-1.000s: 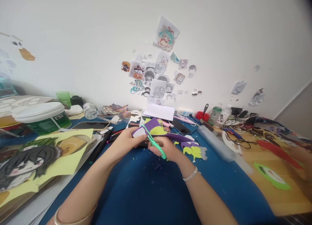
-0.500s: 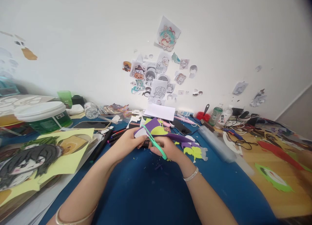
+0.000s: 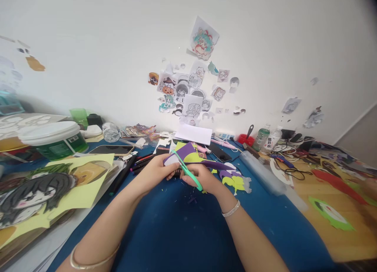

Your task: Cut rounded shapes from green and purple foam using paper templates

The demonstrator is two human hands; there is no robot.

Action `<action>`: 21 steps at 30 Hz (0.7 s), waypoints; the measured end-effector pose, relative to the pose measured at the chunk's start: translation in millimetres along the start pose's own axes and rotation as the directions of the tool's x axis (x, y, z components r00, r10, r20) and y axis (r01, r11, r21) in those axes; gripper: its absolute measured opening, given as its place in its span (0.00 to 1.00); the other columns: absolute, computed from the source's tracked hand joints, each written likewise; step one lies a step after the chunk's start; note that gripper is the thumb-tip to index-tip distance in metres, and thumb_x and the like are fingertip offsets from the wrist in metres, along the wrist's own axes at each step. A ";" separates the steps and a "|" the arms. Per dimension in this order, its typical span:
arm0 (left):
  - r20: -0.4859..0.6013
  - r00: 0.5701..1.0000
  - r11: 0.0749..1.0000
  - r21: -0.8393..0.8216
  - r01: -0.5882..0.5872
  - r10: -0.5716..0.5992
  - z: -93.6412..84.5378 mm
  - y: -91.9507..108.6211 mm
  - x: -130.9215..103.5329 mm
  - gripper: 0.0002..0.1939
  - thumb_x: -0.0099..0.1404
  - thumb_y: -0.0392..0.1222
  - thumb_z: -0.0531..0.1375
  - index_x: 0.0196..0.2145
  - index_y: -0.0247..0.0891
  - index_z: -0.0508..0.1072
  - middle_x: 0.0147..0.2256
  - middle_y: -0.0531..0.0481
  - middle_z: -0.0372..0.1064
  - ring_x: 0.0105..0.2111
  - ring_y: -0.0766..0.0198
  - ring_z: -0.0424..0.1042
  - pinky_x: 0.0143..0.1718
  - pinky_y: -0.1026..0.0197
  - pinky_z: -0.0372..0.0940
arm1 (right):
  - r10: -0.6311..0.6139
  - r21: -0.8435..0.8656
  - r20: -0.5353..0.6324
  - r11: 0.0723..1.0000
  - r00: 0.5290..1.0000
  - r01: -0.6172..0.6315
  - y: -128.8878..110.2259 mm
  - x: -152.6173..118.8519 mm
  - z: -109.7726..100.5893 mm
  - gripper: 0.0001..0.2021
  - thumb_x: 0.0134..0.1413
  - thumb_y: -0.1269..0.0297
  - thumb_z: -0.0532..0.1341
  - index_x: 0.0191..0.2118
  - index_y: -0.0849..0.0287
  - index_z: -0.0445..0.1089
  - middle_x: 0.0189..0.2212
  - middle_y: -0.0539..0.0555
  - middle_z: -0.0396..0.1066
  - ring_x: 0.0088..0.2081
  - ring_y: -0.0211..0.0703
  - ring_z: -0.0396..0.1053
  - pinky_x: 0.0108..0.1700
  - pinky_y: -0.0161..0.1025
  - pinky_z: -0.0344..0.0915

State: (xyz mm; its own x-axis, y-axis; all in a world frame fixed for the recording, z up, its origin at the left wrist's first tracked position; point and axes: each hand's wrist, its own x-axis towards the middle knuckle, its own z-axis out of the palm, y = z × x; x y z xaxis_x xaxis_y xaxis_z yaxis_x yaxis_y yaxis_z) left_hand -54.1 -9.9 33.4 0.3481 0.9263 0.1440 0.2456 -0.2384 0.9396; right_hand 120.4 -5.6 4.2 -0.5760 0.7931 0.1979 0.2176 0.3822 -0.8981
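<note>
My left hand [image 3: 160, 170] pinches a purple sheet [image 3: 185, 151], with a white piece lying against it under the thumb. The sheet looks like foam or thick paper. Green-handled scissors [image 3: 193, 177] are gripped in my right hand [image 3: 203, 177], their blades pointing up and left across the sheet. Part of the purple sheet stretches right behind my right hand. Whether the blades are closed on the sheet I cannot tell. Yellow-green and purple cut pieces [image 3: 235, 181] lie right of my right hand. Small scraps [image 3: 192, 199] dot the blue mat [image 3: 182, 232] below.
Left stand a white-lidded tub [image 3: 54, 140] and a yellow sheet with a drawn figure [image 3: 32, 193]. Pens [image 3: 123, 174] and a phone [image 3: 112, 150] lie nearer. To the right are a clear plastic roll [image 3: 262, 174], bottles [image 3: 271, 139] and a red piece [image 3: 338, 185] on wood.
The hands, sheet and scissors keep nearly the same place. The purple sheet and scissors have shifted only slightly, and the whole view has moved a little.
</note>
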 end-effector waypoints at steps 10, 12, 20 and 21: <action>-0.017 1.000 1.000 -0.008 0.009 -0.010 -4.0 2.2 -2.5 0.10 0.56 0.46 0.55 0.29 0.36 0.64 0.17 0.59 0.58 0.19 0.69 0.57 0.22 0.67 0.52 | 0.010 -0.030 -0.076 0.999 0.997 -0.012 5.5 0.5 3.4 0.13 0.49 0.56 0.58 0.26 0.62 0.61 0.20 0.45 0.50 0.22 0.32 0.45 0.24 0.32 0.46; -0.020 1.000 1.000 -0.020 -0.008 0.007 -5.0 3.5 -3.0 0.10 0.57 0.47 0.54 0.29 0.36 0.64 0.16 0.59 0.58 0.19 0.69 0.57 0.22 0.67 0.52 | 0.011 -0.042 -0.088 0.999 0.996 -0.014 7.8 1.2 3.7 0.14 0.48 0.55 0.58 0.26 0.62 0.62 0.19 0.45 0.49 0.22 0.31 0.45 0.23 0.32 0.46; -0.017 1.000 0.999 0.051 -0.011 0.012 -1.9 3.9 -2.3 0.12 0.56 0.47 0.55 0.22 0.36 0.62 0.16 0.58 0.57 0.18 0.70 0.56 0.20 0.68 0.50 | 0.000 0.022 -0.022 1.000 1.000 0.000 4.3 0.3 1.2 0.14 0.47 0.55 0.59 0.26 0.62 0.62 0.20 0.47 0.53 0.22 0.32 0.48 0.24 0.32 0.48; -0.020 1.000 0.998 0.064 -0.011 0.013 -1.8 3.4 -2.1 0.13 0.56 0.48 0.55 0.22 0.36 0.62 0.16 0.58 0.56 0.18 0.70 0.55 0.20 0.68 0.50 | 0.003 0.022 -0.024 1.000 1.000 -0.003 3.6 0.2 1.1 0.14 0.47 0.55 0.59 0.26 0.63 0.62 0.21 0.47 0.54 0.23 0.32 0.48 0.24 0.32 0.48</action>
State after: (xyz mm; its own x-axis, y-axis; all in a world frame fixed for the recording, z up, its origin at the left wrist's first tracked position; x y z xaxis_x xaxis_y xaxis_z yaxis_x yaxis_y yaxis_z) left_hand -55.6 -12.1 36.8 0.3334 0.9288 0.1618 0.2989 -0.2669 0.9162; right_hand 120.1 -4.5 0.5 -0.5561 0.8056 0.2043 0.2018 0.3693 -0.9071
